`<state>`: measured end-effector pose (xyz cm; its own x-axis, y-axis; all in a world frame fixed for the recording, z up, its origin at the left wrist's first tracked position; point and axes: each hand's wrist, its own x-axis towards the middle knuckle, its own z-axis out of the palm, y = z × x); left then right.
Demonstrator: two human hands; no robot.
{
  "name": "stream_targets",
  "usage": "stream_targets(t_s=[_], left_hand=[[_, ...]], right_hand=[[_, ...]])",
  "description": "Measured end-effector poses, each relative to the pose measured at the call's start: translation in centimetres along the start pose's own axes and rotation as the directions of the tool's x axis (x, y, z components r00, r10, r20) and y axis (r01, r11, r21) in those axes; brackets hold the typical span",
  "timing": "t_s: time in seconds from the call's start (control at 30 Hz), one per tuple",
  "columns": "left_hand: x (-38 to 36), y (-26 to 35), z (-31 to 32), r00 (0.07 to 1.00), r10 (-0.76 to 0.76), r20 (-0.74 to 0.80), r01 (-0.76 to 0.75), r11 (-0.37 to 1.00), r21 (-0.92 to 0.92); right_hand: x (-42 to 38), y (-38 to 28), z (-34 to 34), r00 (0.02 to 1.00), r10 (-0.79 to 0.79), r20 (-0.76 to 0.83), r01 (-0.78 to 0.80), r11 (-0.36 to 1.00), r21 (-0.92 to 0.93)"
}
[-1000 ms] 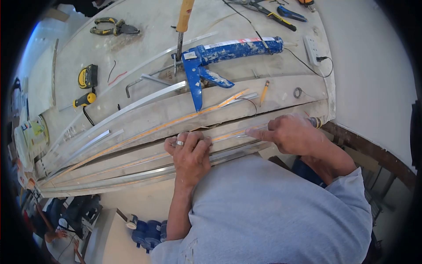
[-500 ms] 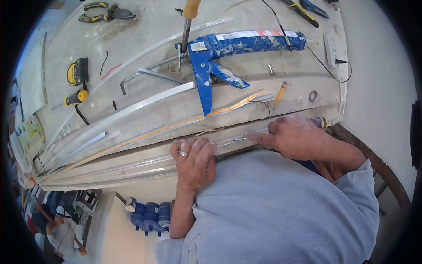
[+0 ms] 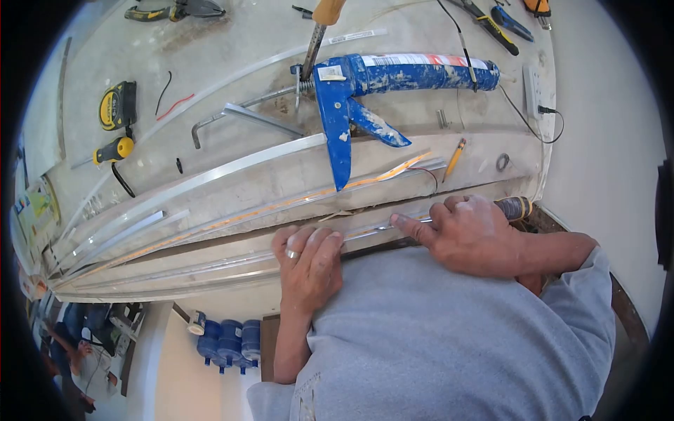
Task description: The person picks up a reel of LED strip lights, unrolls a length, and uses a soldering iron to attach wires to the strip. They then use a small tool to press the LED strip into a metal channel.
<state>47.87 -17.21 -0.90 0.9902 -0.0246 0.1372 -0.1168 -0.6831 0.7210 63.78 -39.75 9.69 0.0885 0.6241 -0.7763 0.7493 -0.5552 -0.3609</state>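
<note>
A long, thin metal channel [image 3: 365, 233] lies along the near side of the table. My left hand [image 3: 307, 263], with a ring on one finger, has its fingers curled over the channel. Farther right, my right hand [image 3: 463, 235] rests on the same channel, thumb or finger pointing left along it and the other fingers bent; whatever lies beneath is hidden. Beyond my hands, an orange LED strip [image 3: 281, 203] runs along another profile. A pencil [image 3: 455, 160] lies past my right hand, and a yellow-black tool handle [image 3: 516, 208] shows beside it.
A blue caulking gun [image 3: 337, 116] lies across the table, touching a wooden-handled tool [image 3: 328, 12]. Tape measure [image 3: 117, 107], screwdriver [image 3: 114, 150], pliers [image 3: 175, 10] and power strip [image 3: 533, 91] lie around. Blue water bottles [image 3: 229, 340] and a person [image 3: 88, 358] are below left.
The view has shifted slightly, so the tabletop items sit a little differently in the frame. Both hands keep nearly the same places on the channel.
</note>
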Motion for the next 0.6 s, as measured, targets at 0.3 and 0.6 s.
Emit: stream_targets(t_s=[0.3,0.6], left_hand=[[-2.3,-2.2,-2.8,0.991,-0.13,-0.043,0.136,0.97,0.199],[-2.1,-2.2,-2.8,0.989,-0.139,-0.054,0.146,0.975,0.167]], right_hand=[[0.1,0.2,0.4,0.993,-0.071,-0.095,0.078,0.994,0.072],[2.8,-1.1,0.2,0.968,-0.177,-0.179,0.197,0.975,0.102]])
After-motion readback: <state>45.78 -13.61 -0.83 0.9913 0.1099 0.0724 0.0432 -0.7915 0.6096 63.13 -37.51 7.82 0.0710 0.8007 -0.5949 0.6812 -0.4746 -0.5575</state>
